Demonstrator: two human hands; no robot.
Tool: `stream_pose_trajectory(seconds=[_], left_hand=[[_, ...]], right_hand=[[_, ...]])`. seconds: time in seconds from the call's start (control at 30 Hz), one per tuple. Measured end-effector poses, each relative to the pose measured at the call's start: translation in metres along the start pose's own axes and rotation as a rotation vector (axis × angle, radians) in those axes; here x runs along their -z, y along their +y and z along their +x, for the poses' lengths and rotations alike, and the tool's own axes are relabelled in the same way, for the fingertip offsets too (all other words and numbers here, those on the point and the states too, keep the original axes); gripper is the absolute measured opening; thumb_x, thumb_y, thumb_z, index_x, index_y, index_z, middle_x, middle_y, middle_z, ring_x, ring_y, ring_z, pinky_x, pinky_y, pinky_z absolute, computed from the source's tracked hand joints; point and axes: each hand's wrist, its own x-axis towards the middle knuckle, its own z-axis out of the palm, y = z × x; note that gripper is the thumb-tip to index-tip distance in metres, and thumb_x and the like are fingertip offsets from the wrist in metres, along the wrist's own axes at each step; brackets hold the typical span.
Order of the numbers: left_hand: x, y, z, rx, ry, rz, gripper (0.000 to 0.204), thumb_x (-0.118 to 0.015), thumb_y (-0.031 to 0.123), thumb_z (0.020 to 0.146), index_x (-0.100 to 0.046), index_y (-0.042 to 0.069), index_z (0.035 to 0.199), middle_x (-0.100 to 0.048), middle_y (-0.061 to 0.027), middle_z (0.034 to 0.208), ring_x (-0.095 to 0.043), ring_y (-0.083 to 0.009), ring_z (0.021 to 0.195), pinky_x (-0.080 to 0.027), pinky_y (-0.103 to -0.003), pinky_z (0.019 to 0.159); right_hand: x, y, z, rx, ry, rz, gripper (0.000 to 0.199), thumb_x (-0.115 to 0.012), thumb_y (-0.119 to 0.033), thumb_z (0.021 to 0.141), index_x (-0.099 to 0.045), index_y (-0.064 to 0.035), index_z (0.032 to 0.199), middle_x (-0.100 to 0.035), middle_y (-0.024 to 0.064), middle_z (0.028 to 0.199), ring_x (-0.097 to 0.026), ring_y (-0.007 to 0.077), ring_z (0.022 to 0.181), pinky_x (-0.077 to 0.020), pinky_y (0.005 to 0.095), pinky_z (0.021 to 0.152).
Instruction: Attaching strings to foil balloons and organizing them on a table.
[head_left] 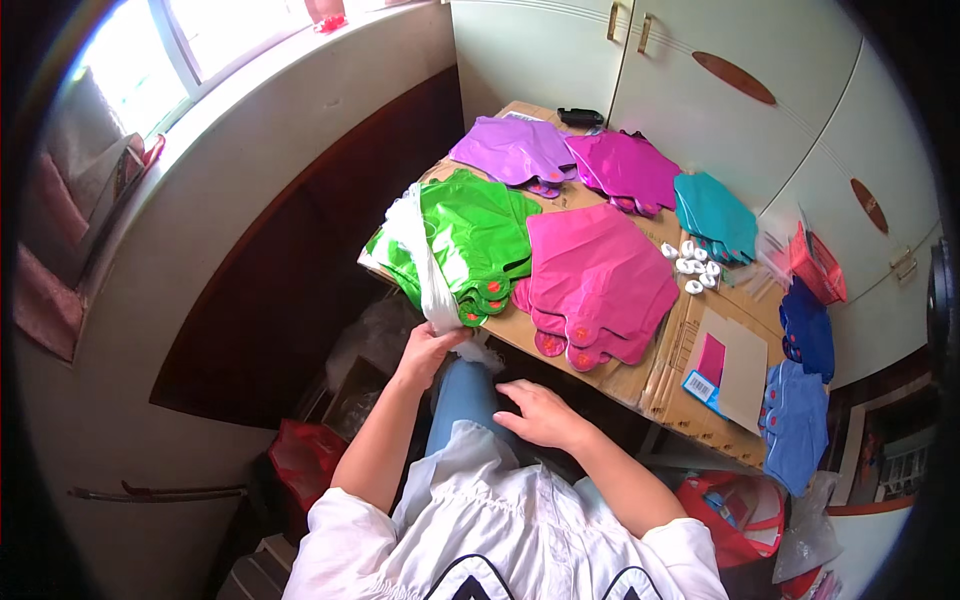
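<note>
My left hand (430,352) is closed around the lower end of a long white bundle of strands (425,255), at the table's near edge. The bundle lies across a stack of shiny green foil pieces (475,225), which look like flat, uninflated balloons with rounded tabs. Loose white ends hang below my fist. Over my lap, my right hand (542,414) is open and holds nothing, its fingers stretched toward the left. Nearest to it on the table is a stack of pink foil pieces (600,280).
Cardboard (690,385) covers the table. Purple (515,150), magenta (628,168), teal (715,215) and blue (797,420) stacks lie around it. Small white rolls (695,268), a box (730,370) and a red basket (817,262) sit right. A red bag (735,515) stands below.
</note>
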Motion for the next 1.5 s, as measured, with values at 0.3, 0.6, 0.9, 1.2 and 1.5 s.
stream_pose_trajectory(seconds=[0.3, 0.6, 0.9, 1.2, 1.5], left_hand=[[0.025, 0.054, -0.047, 0.026, -0.126, 0.101, 0.025, -0.074, 0.014, 0.079, -0.065, 0.002, 0.099, -0.068, -0.0032, 0.088, -0.063, -0.0102, 0.083, -0.047, -0.024, 0.076], [0.027, 0.071, -0.056, 0.018, -0.427, 0.106, 0.040, -0.070, 0.008, 0.083, -0.058, -0.001, 0.119, -0.063, -0.0032, 0.108, -0.057, -0.0090, 0.101, -0.047, -0.024, 0.087], [0.087, 0.123, -0.022, 0.017, -0.345, -0.081, 0.028, -0.064, 0.017, 0.078, -0.068, 0.004, 0.103, -0.066, -0.0001, 0.091, -0.055, -0.0075, 0.084, -0.042, -0.023, 0.076], [0.096, 0.135, 0.083, -0.758, 0.164, 0.703, 0.057, -0.077, 0.006, 0.066, -0.056, 0.004, 0.118, -0.060, -0.0141, 0.116, -0.057, -0.0237, 0.108, -0.046, -0.035, 0.090], [0.155, 0.231, 0.046, -0.451, 0.085, 0.830, 0.023, -0.064, -0.009, 0.065, -0.068, 0.002, 0.085, -0.065, -0.0012, 0.076, -0.060, -0.0096, 0.071, -0.049, -0.026, 0.066]], right_hand=[[0.018, -0.050, 0.039, -0.076, 0.120, 0.363, 0.062, -0.062, -0.045, 0.086, -0.057, 0.0079, 0.117, -0.062, 0.0255, 0.109, -0.061, 0.0348, 0.104, -0.0480, 0.0392, 0.090], [0.018, -0.089, 0.132, -0.259, -0.127, 1.084, 0.029, -0.067, -0.024, 0.085, -0.065, -0.0001, 0.100, -0.065, 0.0058, 0.089, -0.060, 0.0115, 0.074, -0.0491, 0.0262, 0.065], [0.068, -0.136, 0.164, 0.019, -0.141, 0.921, 0.017, -0.061, -0.021, 0.090, -0.061, -0.0040, 0.088, -0.065, 0.0038, 0.074, -0.058, 0.0086, 0.062, -0.0476, 0.0249, 0.059], [0.120, -0.180, 0.202, 0.197, -0.312, 0.767, 0.017, -0.064, -0.022, 0.088, -0.060, -0.0059, 0.085, -0.053, 0.0000, 0.065, -0.051, 0.0084, 0.054, -0.0411, 0.0234, 0.053], [0.142, -0.145, 0.165, 0.048, -0.352, 0.729, 0.019, -0.069, -0.021, 0.078, -0.058, -0.0070, 0.082, -0.053, -0.0017, 0.064, -0.049, 0.0075, 0.054, -0.0387, 0.0227, 0.053]])
